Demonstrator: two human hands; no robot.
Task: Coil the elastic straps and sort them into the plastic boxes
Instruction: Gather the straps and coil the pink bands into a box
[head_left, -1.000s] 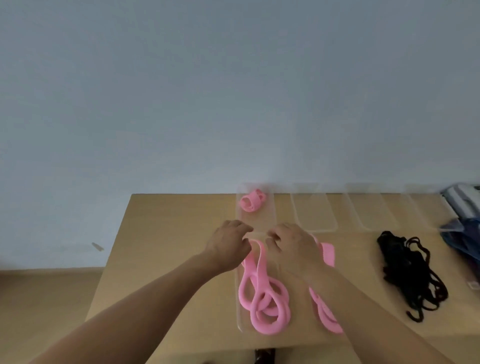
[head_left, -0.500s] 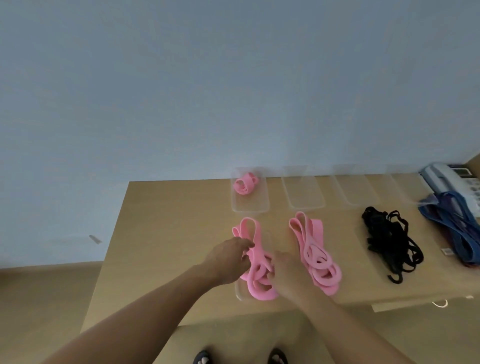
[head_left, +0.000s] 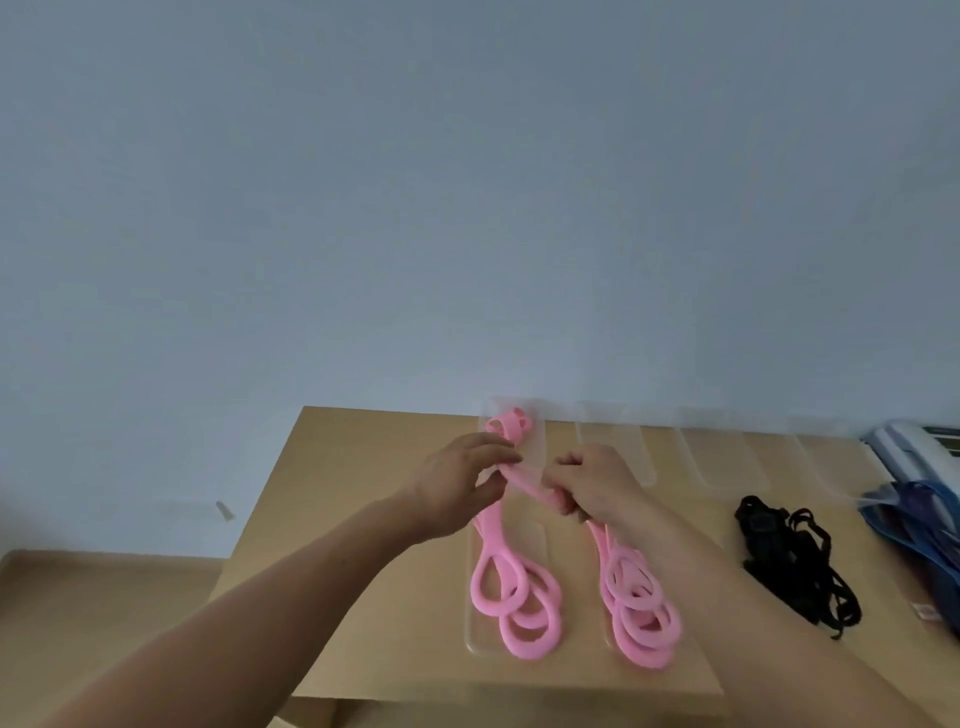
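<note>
- Hands close together: left hand and right hand pinch one pink elastic strap, whose loops trail onto a clear tray.
- Behind them, a clear plastic box holds a coiled pink strap.
- Light wooden table; plain pale blue wall.
- Small label on the table: unreadable.

The left hand and right hand are raised over the wooden table, both gripping the upper end of a pink elastic strap, whose loose loops trail down onto a clear plastic tray near the front edge. A second bundle of pink straps lies just right of it, with black straps farther right and blue straps at the border. A row of clear plastic boxes lines the back edge; the leftmost box holds one coiled pink strap.
</note>
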